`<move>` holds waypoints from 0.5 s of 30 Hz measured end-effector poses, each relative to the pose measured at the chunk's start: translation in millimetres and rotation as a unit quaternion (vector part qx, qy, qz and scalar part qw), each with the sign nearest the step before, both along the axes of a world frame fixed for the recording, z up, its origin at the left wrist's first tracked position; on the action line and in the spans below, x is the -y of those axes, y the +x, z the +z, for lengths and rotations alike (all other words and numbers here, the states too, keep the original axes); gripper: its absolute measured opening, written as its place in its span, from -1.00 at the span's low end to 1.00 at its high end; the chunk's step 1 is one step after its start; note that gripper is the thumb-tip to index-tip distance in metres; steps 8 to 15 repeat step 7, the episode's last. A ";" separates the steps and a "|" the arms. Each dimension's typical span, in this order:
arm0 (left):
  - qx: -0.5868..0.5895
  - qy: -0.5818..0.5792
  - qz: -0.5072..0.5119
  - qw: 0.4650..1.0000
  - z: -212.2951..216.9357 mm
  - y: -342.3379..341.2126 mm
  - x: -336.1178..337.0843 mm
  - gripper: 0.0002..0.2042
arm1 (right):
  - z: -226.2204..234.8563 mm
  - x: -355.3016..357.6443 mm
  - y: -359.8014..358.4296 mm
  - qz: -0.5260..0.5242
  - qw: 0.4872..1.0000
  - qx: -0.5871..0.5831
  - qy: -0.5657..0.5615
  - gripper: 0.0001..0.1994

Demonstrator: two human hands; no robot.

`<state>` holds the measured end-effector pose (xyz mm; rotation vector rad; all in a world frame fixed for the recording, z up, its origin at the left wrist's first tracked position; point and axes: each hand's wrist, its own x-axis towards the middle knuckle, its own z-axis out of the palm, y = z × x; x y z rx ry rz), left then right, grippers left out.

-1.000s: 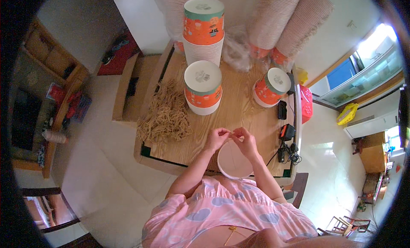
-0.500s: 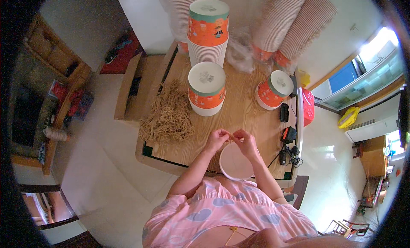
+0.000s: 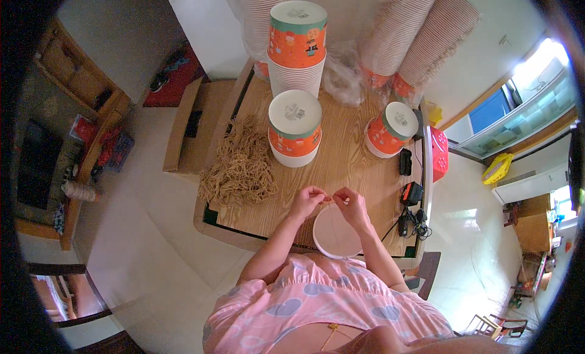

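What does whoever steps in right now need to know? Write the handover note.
Left hand and right hand: both pinch a thin band stretched between them, above the white cup at the table's near edge.
Supplies: pile of tan bands to the left; stacks of orange and white cups behind.
Done: band picked up.
Left: it is not yet around the cup.

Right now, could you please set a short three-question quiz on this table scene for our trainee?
1. True or false: the pile of rubber bands lies on the table's left part.
2. What do the left hand and right hand stretch over the white lid? A) tape B) a rubber band C) a cable
3. How many orange-banded lidded tubs stand on the table?

Key: 1 true; 2 B; 3 three.
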<state>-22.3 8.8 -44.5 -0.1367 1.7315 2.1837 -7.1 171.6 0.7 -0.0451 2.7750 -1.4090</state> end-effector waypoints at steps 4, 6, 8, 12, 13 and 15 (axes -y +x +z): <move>-0.008 -0.004 -0.003 1.000 -3.7 1.4 3.3 -0.93 | 1.7 1.6 0.1 0.004 1.000 -0.008 -0.004 -0.89; -0.011 0.001 -0.001 1.000 -8.2 1.5 3.9 -0.92 | -1.0 1.1 -0.3 0.005 1.000 -0.011 0.002 -0.89; -0.011 -0.003 -0.002 1.000 -8.8 1.2 3.6 -0.92 | -2.6 0.3 -0.5 0.006 1.000 -0.017 0.003 -0.88; -0.011 -0.003 -0.002 1.000 -8.8 1.2 3.6 -0.92 | -2.6 0.3 -0.5 0.006 1.000 -0.017 0.003 -0.88; -0.011 -0.003 -0.002 1.000 -8.8 1.2 3.6 -0.92 | -2.6 0.3 -0.5 0.006 1.000 -0.017 0.003 -0.88; -0.011 -0.003 -0.002 1.000 -8.8 1.2 3.6 -0.92 | -2.6 0.3 -0.5 0.006 1.000 -0.017 0.003 -0.88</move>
